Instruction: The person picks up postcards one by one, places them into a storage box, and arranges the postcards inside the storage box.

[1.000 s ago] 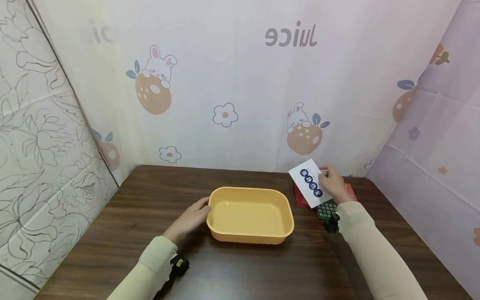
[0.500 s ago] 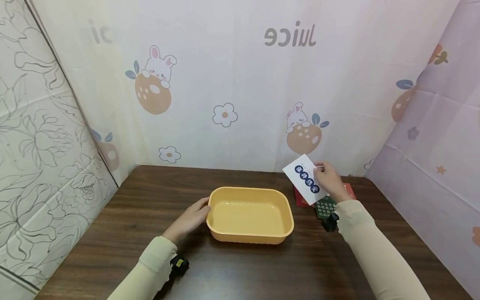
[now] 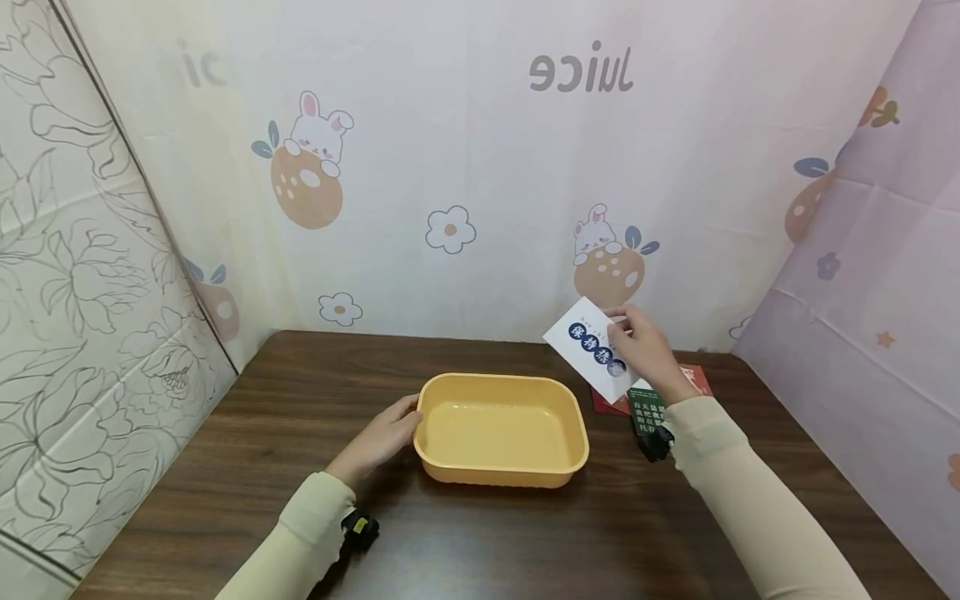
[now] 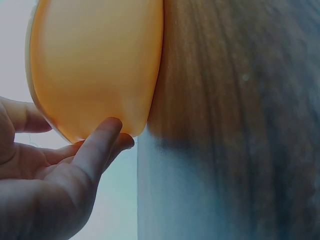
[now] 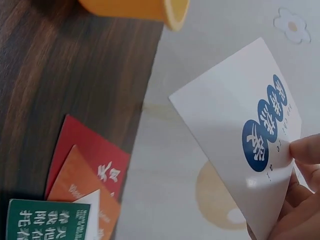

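My right hand (image 3: 643,350) pinches a white card (image 3: 585,348) with dark blue round characters by its edge, thumb on the printed face. The card is raised above a small pile of cards and tilted. In the right wrist view a green card (image 5: 47,220), an orange card (image 5: 80,187) and a red card (image 5: 90,155) overlap on the table. My left hand (image 3: 386,433) grips the left end of a yellow plastic basin (image 3: 501,479), thumb over its rim. In the left wrist view the fingertips (image 4: 111,125) press the basin's outer wall.
The basin stands on a dark wood-grain table (image 3: 480,550). A printed curtain (image 3: 450,150) hangs behind the table's back edge, with further printed sheets at the left and right sides. A black wrist camera (image 3: 360,529) sits on the left wrist.
My right hand has moved left and slightly up with the white card, from over the pile toward the basin. More of the green card shows. The left hand and basin have stayed put.
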Demonstrator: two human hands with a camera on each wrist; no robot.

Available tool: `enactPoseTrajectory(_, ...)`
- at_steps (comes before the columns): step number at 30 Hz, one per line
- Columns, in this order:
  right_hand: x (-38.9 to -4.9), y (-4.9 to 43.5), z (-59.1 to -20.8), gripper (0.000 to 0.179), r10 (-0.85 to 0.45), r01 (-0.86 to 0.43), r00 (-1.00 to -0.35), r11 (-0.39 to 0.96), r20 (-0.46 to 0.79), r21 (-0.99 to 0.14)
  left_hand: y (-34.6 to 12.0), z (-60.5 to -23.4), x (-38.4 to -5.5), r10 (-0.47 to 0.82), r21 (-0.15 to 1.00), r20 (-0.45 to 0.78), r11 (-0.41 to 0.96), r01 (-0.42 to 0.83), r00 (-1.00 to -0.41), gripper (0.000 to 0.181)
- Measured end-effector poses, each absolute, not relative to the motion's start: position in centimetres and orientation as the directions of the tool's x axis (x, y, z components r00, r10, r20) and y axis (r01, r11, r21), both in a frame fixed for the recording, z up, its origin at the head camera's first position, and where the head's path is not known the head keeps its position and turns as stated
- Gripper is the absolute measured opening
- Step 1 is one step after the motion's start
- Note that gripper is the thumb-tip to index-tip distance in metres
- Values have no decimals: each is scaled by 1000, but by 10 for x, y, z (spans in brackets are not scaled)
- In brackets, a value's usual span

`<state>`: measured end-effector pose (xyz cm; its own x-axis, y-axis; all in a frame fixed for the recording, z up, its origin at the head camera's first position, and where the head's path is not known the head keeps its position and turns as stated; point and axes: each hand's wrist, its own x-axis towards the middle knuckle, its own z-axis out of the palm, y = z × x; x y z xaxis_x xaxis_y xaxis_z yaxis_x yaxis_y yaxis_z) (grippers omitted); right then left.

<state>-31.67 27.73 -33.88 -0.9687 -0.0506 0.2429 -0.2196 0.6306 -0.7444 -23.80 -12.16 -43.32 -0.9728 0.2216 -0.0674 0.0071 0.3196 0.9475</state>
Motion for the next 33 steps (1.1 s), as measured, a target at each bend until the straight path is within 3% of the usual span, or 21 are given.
enactPoseTrajectory(20,-298,234,-321,29,-262,-390,-921,638,290,-664,-121,-433,-237,227,952,-58,304,15,-972,48)
enactPoseTrajectory(33,-294,215,-323,20,-417,-429,-889,621,187,-656,-123,-432,-238,263,961,-66,277,9,-963,47)
